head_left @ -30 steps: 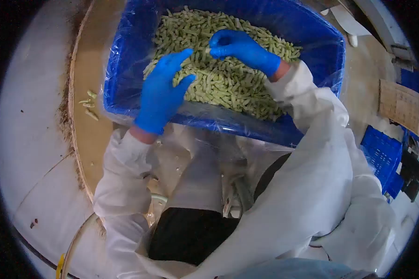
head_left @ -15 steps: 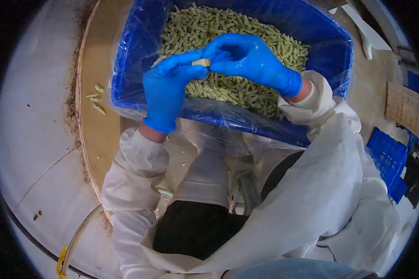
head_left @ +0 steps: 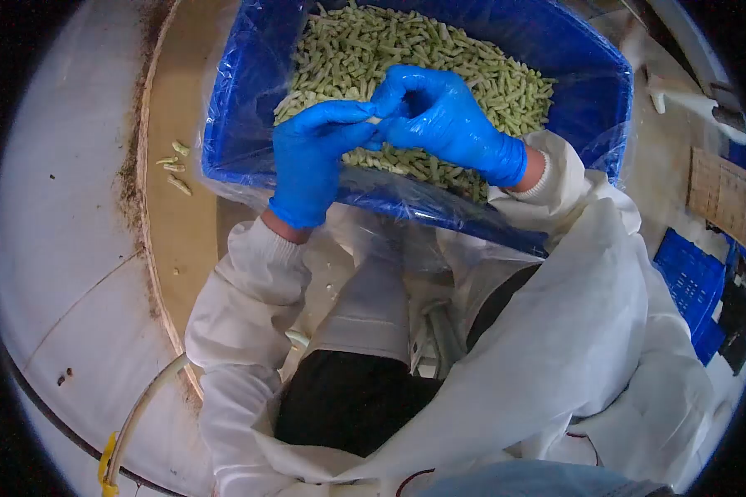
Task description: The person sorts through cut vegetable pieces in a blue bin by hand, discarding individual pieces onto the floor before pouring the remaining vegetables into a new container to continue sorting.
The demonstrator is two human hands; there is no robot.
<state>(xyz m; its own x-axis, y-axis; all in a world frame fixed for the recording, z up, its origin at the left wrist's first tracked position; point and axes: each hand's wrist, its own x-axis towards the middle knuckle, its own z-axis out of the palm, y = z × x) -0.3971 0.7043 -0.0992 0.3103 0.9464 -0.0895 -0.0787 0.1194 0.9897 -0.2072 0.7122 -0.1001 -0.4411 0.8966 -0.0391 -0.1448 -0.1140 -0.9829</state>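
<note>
My left hand (head_left: pixel 311 157) and my right hand (head_left: pixel 452 124), both in blue gloves, meet fingertip to fingertip above a blue tub (head_left: pixel 593 91). Between them they pinch a small pale vegetable piece (head_left: pixel 375 120); only a sliver of it shows and the fingers cover the rest. Beneath the hands, short pale-green vegetable pieces (head_left: pixel 423 41) fill much of the tub. Clear plastic film (head_left: pixel 423 207) lines the tub and hangs over its near edge.
Several loose vegetable pieces (head_left: pixel 178 184) lie on the tan surface left of the tub. A hose (head_left: pixel 145 402) runs along the lower left. To the right are a blue perforated crate (head_left: pixel 688 277) and a brown slatted panel (head_left: pixel 721 195).
My hands have come closer together, the left shifting right and slightly down. The piece, plainly visible before, is now mostly covered by my fingers.
</note>
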